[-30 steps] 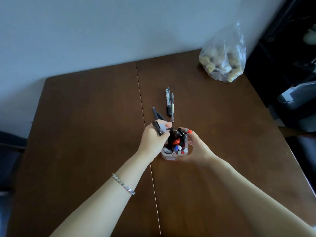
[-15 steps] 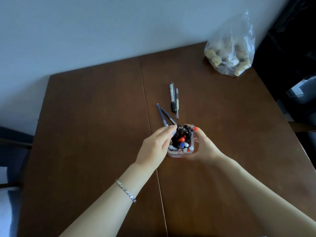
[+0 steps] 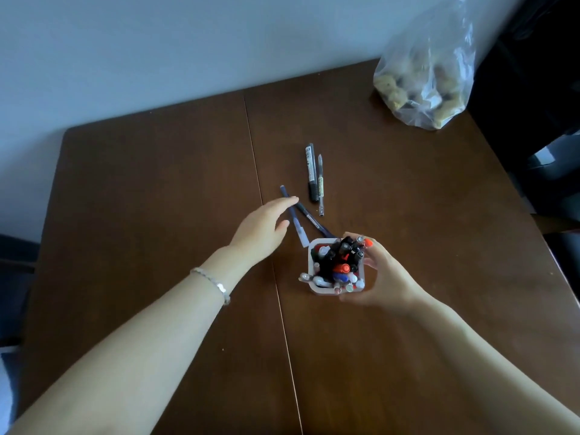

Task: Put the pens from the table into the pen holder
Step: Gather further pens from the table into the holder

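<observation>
In right hand: white square pen holder, crammed.

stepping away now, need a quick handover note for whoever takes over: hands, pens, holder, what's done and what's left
Left hand: open, empty, fingers stretched over the blue pen on the table, no grip yet.
Right hand: wrapped around the pen holder, steadying it upright.
Done: the holder is already packed with pens.
Left: four pens lie loose beyond the holder. The blue pen and a dark pen are nearest, crossing in a V. A black marker and a clear pen lie side by side farther back.
The plastic bag in the far corner is not part of the job.
</observation>
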### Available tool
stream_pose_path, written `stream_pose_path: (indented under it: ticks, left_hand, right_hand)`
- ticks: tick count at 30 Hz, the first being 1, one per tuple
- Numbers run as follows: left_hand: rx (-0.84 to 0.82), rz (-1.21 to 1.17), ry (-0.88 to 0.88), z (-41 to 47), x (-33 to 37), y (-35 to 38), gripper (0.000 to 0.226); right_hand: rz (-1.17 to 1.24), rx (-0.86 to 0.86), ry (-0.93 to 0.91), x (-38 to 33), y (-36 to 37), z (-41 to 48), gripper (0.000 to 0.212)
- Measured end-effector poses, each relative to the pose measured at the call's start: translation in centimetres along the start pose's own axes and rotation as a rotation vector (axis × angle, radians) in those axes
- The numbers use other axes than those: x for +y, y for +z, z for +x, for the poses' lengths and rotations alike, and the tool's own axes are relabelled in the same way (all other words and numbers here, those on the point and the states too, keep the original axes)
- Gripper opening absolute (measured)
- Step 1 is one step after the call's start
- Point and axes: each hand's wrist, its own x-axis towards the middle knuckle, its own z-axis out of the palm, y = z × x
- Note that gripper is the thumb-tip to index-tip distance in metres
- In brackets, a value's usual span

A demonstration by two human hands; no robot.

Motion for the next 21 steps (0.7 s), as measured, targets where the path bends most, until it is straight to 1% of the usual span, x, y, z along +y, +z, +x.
stream_pose_path:
  ticks: [2, 3, 4, 6, 9, 11, 13, 15, 17, 19, 21]
  left_hand:
    - [-0.180, 0.207, 0.122, 2.3, -1.1, 1.2, 0.054]
    - [-0.248, 0.282, 0.189, 3.1, -1.5, 1.9, 0.058]
    - [-0.281, 0.335, 0.233, 3.7, -1.7, 2.5, 0.062]
    - [-0.266, 0.381, 0.250, 4.5, -1.9, 3.0, 0.060]
    - [-0.199, 0.478, 0.253, 4.1, -2.4, 3.3, 0.045]
    - [-0.210, 0.556, 0.219, 3.0, -3.1, 3.5, 0.044]
    - [-0.188, 0.560, 0.189, 1.5, -3.8, 3.4, 0.041]
    - [-0.138, 0.554, 0.202, 0.4, -4.5, 3.2, 0.030]
    - [-0.104, 0.549, 0.192, -0.5, -4.9, 3.0, 0.025]
    - [-0.142, 0.535, 0.138, -1.1, -4.4, 3.0, 0.024]
    - [-0.204, 0.630, 0.110, -1.7, -4.0, 3.2, 0.029]
  right_hand:
    - [-0.003, 0.004, 0.013, 0.2, -0.4, 0.0, 0.093]
    - [0.002, 0.008, 0.020, 0.2, -0.6, 0.0, 0.094]
    - [0.007, 0.009, 0.026, 0.2, -0.7, 0.0, 0.094]
    - [0.022, 0.005, 0.034, 0.2, -0.9, 0.0, 0.092]
    - [0.048, 0.006, 0.046, 0.3, -0.9, 0.0, 0.093]
    - [0.063, 0.007, 0.049, 0.3, -0.9, 0.0, 0.093]
    - [0.072, 0.004, 0.051, 0.3, -0.8, -0.1, 0.092]
    - [0.074, -0.001, 0.054, 0.3, -0.8, -0.1, 0.093]
    - [0.074, -0.002, 0.059, 0.3, -0.8, -0.1, 0.094]
    - [0.074, -0.003, 0.062, 0.4, -0.8, 0.0, 0.095]
    - [0.073, 0.001, 0.067, 0.3, -0.8, 0.0, 0.095]
